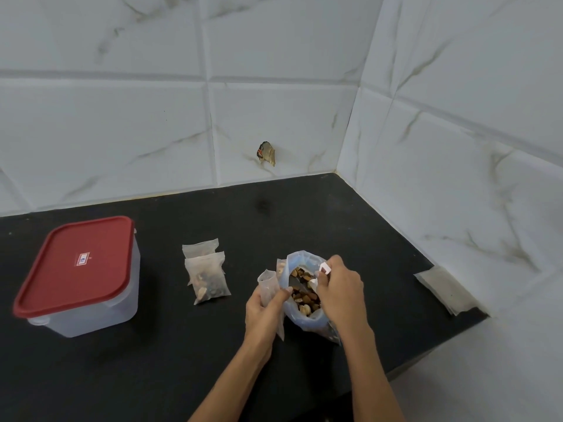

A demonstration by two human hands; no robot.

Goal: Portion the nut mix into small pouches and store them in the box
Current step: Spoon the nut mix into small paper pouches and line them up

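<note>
An open clear bag of nut mix (304, 296) stands on the black counter (182, 345). My left hand (263, 312) grips a small empty pouch (268, 284) upright against the bag's left side, thumb on the bag's rim. My right hand (339, 287) is at the bag's mouth, fingers closed on a small white scoop (323, 268) that dips into the nuts. Two filled pouches (207, 274) lie overlapping to the left. Further left stands the translucent box (91, 303), closed by its red lid (79, 263).
A stack of flat empty pouches (444, 289) lies at the counter's right edge by the tiled wall (457, 178). The counter's front right corner drops off near the bag. A small brown object (267, 153) is stuck on the back wall.
</note>
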